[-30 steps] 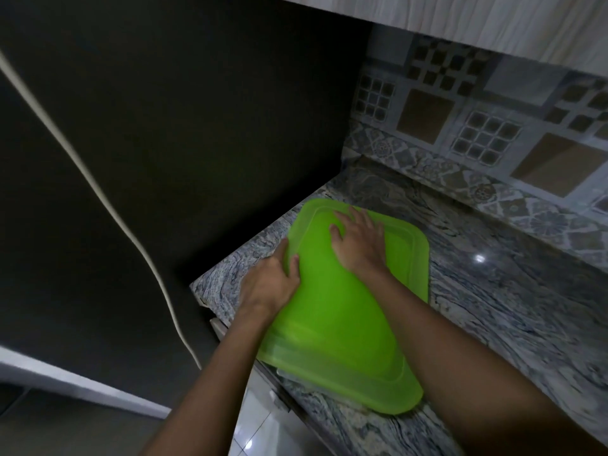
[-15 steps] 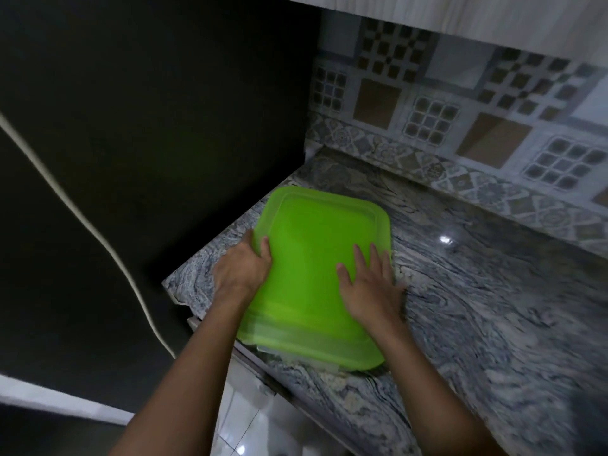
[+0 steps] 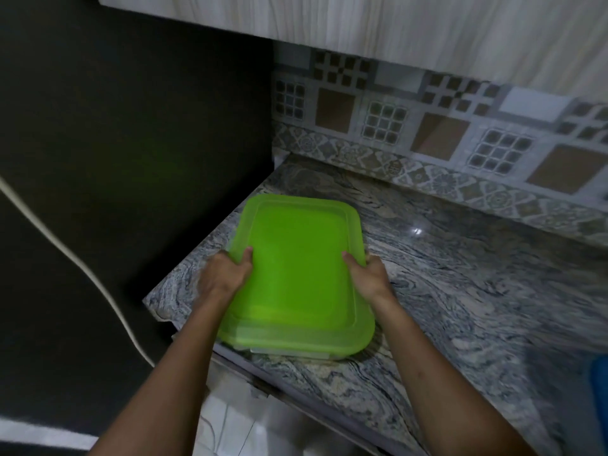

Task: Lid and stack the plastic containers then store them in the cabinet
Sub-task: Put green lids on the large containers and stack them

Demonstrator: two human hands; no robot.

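A rectangular clear plastic container with a bright green lid (image 3: 299, 268) lies at the left end of the granite counter (image 3: 460, 291). Only a thin strip of the clear base shows under the lid's near edge. My left hand (image 3: 225, 274) grips the lid's left side, thumb on top and fingers curled under the rim. My right hand (image 3: 368, 274) grips the right side the same way, thumb on the lid.
A dark wall with a white cable (image 3: 82, 268) stands to the left. Patterned tiles (image 3: 427, 133) back the counter, with a white upper cabinet (image 3: 394, 24) above. Something blue (image 3: 598, 390) shows at the right edge. White lower cabinet fronts (image 3: 230, 429) sit under the counter edge.
My right hand slid off the top of the lid to its right edge and now grips it. My left hand stays on the left edge. The view has shifted left and closer.
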